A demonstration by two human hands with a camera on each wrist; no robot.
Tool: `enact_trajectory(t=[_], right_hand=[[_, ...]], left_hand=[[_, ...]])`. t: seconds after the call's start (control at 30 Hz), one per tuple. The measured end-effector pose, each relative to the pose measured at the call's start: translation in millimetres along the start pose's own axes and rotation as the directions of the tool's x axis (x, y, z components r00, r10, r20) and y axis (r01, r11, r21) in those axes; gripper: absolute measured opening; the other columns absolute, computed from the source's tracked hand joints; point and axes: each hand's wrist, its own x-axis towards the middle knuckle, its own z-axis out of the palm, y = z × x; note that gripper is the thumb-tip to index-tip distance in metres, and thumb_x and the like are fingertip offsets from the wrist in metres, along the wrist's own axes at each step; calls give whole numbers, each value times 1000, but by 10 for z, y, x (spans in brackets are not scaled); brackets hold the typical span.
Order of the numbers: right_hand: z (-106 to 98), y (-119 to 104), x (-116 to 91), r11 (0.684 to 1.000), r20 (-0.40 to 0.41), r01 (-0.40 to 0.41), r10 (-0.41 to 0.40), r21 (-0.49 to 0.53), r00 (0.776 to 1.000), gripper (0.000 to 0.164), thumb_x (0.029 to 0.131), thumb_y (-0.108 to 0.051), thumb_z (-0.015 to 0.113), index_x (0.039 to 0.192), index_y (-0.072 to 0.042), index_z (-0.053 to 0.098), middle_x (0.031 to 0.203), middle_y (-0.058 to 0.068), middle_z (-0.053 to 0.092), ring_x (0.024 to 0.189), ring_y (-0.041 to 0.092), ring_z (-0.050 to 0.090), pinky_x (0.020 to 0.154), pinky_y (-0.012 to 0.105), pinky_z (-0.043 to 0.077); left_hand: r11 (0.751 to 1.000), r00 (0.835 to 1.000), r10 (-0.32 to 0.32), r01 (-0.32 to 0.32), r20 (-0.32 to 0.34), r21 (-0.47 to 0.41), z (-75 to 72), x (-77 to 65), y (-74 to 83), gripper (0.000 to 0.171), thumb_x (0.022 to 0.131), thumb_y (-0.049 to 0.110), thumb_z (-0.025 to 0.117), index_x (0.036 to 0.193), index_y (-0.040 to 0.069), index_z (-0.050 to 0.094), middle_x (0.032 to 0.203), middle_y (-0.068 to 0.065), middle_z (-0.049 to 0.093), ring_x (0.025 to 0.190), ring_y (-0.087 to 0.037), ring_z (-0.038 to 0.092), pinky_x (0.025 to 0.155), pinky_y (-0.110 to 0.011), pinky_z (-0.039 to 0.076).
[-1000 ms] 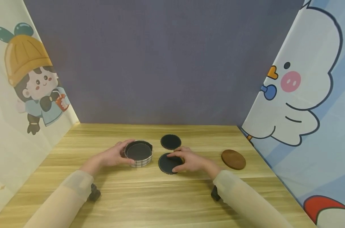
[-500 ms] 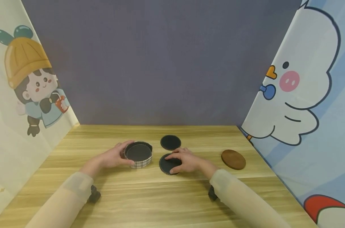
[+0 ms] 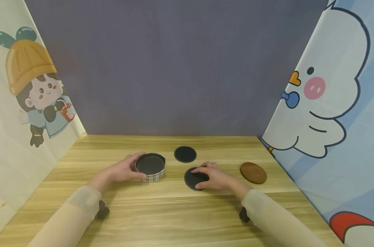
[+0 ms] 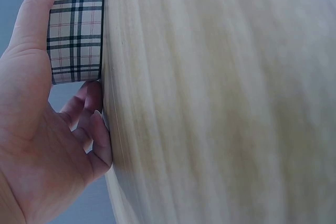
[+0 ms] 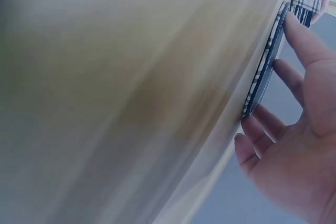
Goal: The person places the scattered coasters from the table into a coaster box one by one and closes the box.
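My left hand (image 3: 125, 168) grips a low round coaster holder (image 3: 155, 176) at its left side, thumb in front and fingers curled behind. The holder's outer wall is plaid, and its inside is black. In the left wrist view the plaid wall (image 4: 77, 30) stands on the table beside the thumb. To the right, a round black coaster (image 3: 193, 179) lies flat on the wood with my right hand (image 3: 216, 176) over its right part. In the right wrist view, thumb and fingers span the plaid-edged coaster (image 5: 265, 61) from edge to edge.
Another black coaster (image 3: 185, 154) lies farther back. A brown wooden disc (image 3: 253, 172) is at the right of the wood-grain table (image 3: 162, 212). A grey panel (image 3: 174, 68) closes the back, with cartoon-printed panels at both sides.
The right hand shifts slightly left, then slides right with the coaster under it, widening the gap to the holder. The left hand and holder stay in place.
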Motion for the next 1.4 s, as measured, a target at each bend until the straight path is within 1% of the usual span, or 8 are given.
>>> enact_trajectory(t=[0.27, 0.4, 0.47, 0.53, 0.7, 1.0, 1.23, 1.4], right_hand=[[-70, 253, -301, 1000, -44, -16, 16, 11, 999, 60, 100, -50, 81, 154, -31, 65, 154, 15, 52, 141, 38, 48, 112, 64, 47], [-109, 318, -424, 1000, -57, -1, 1, 5, 998, 60, 99, -48, 82, 153, -27, 67, 139, 13, 54, 118, 27, 52, 97, 46, 50], [-125, 340, -471, 1000, -56, 4, -3, 13, 998, 60, 99, -47, 82, 152, -25, 67, 129, 11, 53, 105, 21, 48, 86, 37, 46], [-137, 361, -510, 999, -45, 3, -1, 32, 999, 60, 99, -46, 82, 153, -25, 66, 122, 10, 51, 96, 19, 42, 79, 33, 41], [-154, 379, -592, 998, -16, -7, 8, 65, 1000, 61, 99, -48, 82, 154, -26, 65, 115, 10, 50, 94, 19, 43, 78, 34, 41], [-138, 349, -685, 999, 2, 26, -27, 39, 1000, 65, 98, -52, 82, 154, -25, 64, 123, 3, 59, 103, 14, 54, 83, 32, 50], [-139, 325, -702, 996, 12, 68, -69, 55, 998, 65, 97, -48, 84, 153, -21, 64, 113, -1, 58, 94, 12, 54, 79, 26, 48], [-149, 307, -710, 995, 27, 69, -71, 77, 997, 65, 98, -45, 84, 154, -19, 63, 112, -1, 59, 94, 11, 55, 80, 26, 49]], left_hand=[[1000, 1000, 5, -5, 1, -3, 5, 6, 8, 113, 89, 47, 92, 175, 18, 25, 151, -30, 43, 131, -44, 59, 114, -71, 46], [1000, 1000, 11, -11, 0, 9, 8, 3, 3, 113, 90, 47, 91, 175, 17, 24, 150, -30, 43, 130, -43, 59, 114, -71, 47], [1000, 1000, 11, -11, 0, 10, 7, 3, -2, 113, 90, 47, 91, 175, 17, 24, 149, -30, 43, 130, -43, 59, 114, -70, 48], [1000, 1000, 14, -14, -2, 13, 9, 4, -6, 113, 90, 47, 91, 175, 16, 24, 149, -30, 43, 129, -42, 59, 113, -70, 48], [1000, 1000, 18, -18, -4, 25, 3, -3, 0, 113, 90, 46, 92, 175, 14, 25, 147, -30, 44, 128, -42, 59, 113, -69, 48], [1000, 1000, 9, -9, 1, 17, 0, -3, 14, 113, 90, 47, 91, 175, 17, 24, 149, -30, 43, 129, -42, 59, 113, -69, 48], [1000, 1000, 10, -10, -1, 21, -3, -3, 15, 112, 90, 47, 91, 175, 17, 24, 147, -29, 44, 130, -42, 59, 114, -70, 46], [1000, 1000, 2, -2, 0, 14, 0, 0, 21, 113, 90, 47, 92, 175, 18, 25, 149, -29, 43, 132, -44, 58, 115, -71, 45]])
